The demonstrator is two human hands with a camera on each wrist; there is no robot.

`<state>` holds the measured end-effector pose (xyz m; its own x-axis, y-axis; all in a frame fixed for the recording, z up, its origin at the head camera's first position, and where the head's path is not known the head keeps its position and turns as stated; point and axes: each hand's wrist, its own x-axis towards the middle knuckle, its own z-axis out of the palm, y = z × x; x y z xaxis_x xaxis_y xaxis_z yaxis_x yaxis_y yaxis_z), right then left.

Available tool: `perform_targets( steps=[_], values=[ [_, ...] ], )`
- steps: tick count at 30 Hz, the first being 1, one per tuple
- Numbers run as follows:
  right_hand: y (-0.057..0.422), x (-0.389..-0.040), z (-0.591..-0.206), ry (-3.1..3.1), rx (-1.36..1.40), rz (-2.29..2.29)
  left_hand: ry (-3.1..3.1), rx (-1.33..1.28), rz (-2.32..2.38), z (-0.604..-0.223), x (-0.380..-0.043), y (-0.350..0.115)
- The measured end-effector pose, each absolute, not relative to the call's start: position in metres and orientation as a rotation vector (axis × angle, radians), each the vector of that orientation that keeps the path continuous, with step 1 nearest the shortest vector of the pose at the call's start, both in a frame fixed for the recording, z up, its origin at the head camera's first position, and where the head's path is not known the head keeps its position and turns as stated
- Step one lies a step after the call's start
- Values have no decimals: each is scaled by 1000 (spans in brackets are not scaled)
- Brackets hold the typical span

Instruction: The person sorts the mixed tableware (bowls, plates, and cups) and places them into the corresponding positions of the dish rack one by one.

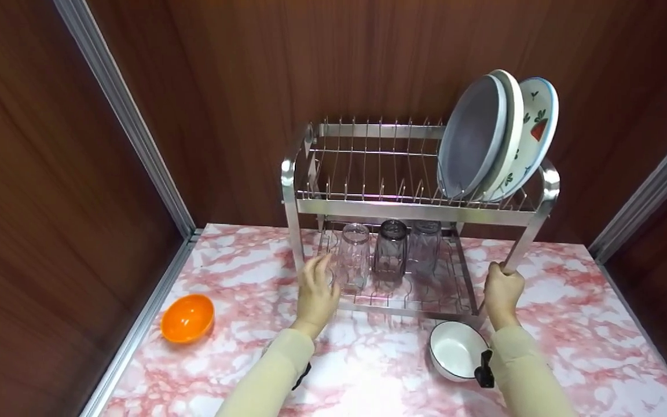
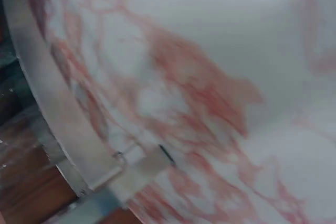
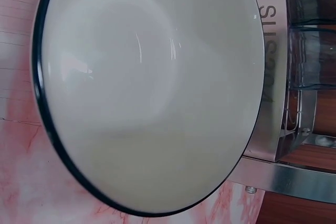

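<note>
Right now, both hands are working at a two-level metal dish rack standing on a pink marbled counter. The right hand is curling its fingers tightly around the rack's slanted front leg on the right side, gripping it just above the counter. The left hand is reaching to the rack's lower left corner, its fingers fairly straight and lying against the frame and the nearest clear glass; whether it is actually pinching anything I cannot tell.

On the lower level, three glasses are standing upside down in a row: the clear one, a dark smoky glass in the middle, and another clear glass on the right. On the upper level, three plates are leaning together at the right end, the rearmost showing a red and green pattern.

A white bowl with a dark rim is sitting on the counter just in front of the rack, close beside the right forearm, and it is filling the right wrist view. An orange bowl is lying well apart, near the counter's left edge.
</note>
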<state>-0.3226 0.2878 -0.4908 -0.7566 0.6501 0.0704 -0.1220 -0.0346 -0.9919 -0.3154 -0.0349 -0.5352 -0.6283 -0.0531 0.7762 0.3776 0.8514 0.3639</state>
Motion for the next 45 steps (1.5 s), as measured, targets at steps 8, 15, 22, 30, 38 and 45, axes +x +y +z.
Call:
perform_targets(
  steps=[8, 15, 22, 30, 38, 45],
  values=[
    [286, -326, -487, -1679, -550, 1843, -2037, 277, -997, -522, -326, -50],
    [284, -327, -487, -1685, -512, 1904, -2118, 191, -1454, -512, -340, -62],
    [293, -323, -483, -1808, -527, 1900, -2232, 140, -1413, -512, -344, -61],
    [310, -320, -493, -2126, -551, 1688, -2294, 98, -1375, -514, -347, -60],
    [308, -286, -520, -2328, -445, 1539, -2273, 115, -1391, -516, -342, -67],
    [323, -238, -543, -2621, -583, 1335, -2272, 115, -1417, -516, -341, -64]
  ],
)
